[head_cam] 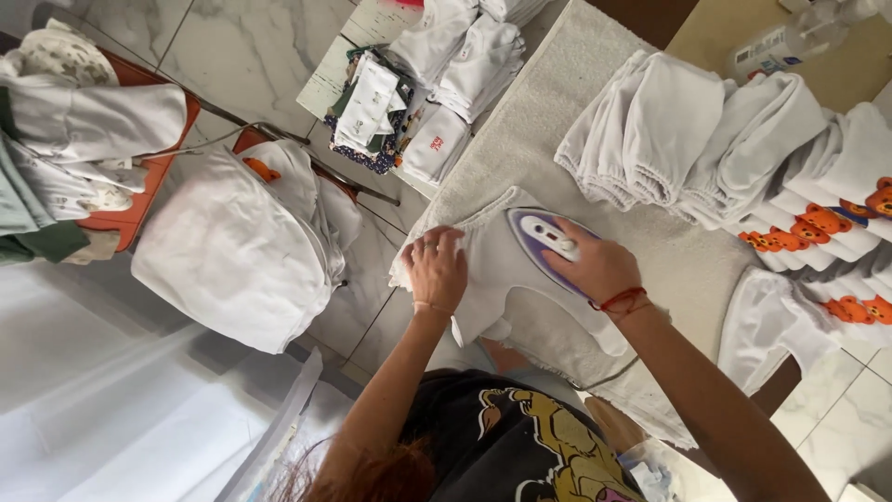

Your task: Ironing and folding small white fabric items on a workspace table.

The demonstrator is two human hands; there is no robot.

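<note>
A small white garment (502, 270) lies flat on the cloth-covered ironing table (548, 121). My left hand (437, 268) presses down on the garment's left edge, fingers spread a little, holding it flat. My right hand (596, 268) grips the handle of a purple and white iron (542, 234), which rests on the garment just right of my left hand. A red string bracelet circles my right wrist.
Folded white garments (678, 139) are stacked at the table's far right, beside several pieces with orange bear prints (818, 223). More white clothes sit on a heap (232, 251) at left, on an orange chair (139, 200), and in stacks (455, 56) at the top.
</note>
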